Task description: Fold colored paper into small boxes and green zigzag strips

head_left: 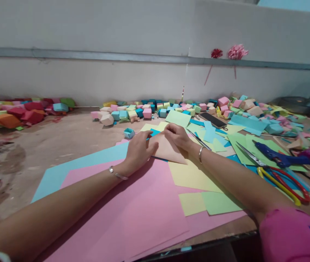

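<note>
A peach sheet of paper [171, 150] lies at the middle of the table, over blue and yellow sheets. My right hand [178, 136] has its fingers closed on the upper edge of this sheet. At the left edge, my left hand [140, 150] rests with thumb and fingers apart, the thumb lying on the peach paper. Just beyond my left hand sits a small light-blue folded paper box [129, 133]. Large pink sheets [144, 207] spread under my forearms, with a light-blue sheet [59, 174] showing at their left.
Scissors [274, 174] and a blue glue gun [277, 154] lie at the right. A phone [212, 120] rests behind my right hand. Folded paper cubes [147, 113] line the wall, with more colourful paper pieces [32, 114] at the left. The table edge [214, 242] is close.
</note>
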{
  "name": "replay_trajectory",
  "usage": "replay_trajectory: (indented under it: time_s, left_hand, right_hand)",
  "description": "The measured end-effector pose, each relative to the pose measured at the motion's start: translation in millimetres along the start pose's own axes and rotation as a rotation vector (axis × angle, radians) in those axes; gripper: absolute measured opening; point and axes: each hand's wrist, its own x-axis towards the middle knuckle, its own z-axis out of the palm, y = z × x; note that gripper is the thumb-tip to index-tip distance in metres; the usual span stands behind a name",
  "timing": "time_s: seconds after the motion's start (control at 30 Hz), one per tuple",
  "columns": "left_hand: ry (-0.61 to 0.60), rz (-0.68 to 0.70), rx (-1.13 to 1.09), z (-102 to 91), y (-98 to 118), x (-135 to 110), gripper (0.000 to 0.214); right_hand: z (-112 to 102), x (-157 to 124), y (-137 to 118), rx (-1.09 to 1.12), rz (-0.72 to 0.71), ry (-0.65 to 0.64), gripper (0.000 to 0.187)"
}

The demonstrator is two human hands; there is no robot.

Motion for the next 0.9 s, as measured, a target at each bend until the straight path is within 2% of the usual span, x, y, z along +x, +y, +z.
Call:
replay_trajectory:
  time_s: [0.13, 0.33, 0.7, 0.9]
  left_hand:
    - [0.007, -0.06, -0.045, 0.2, -12, 8, 0.018]
    - [0.057, -0.118, -0.103, -2.2, -13, 11, 0.019]
    - [0.057, -0.058, -0.121, -3.2, -11, 13, 0.016]
    - [0.082, 0.012, -0.133, -8.0, -8, 14, 0.02]
  right_hand:
    - [-7, -2, 0, 0.142, 0.049, -0.011, 0.022]
    - [-7, -4, 0, 0.028, 0.069, -0.061, 0.024]
    - [-5, -2, -2, -0.082, 0.043, -0.023, 0.027]
    - [2, -4, -10, -0.097, -0.05, -0.15, 0.03]
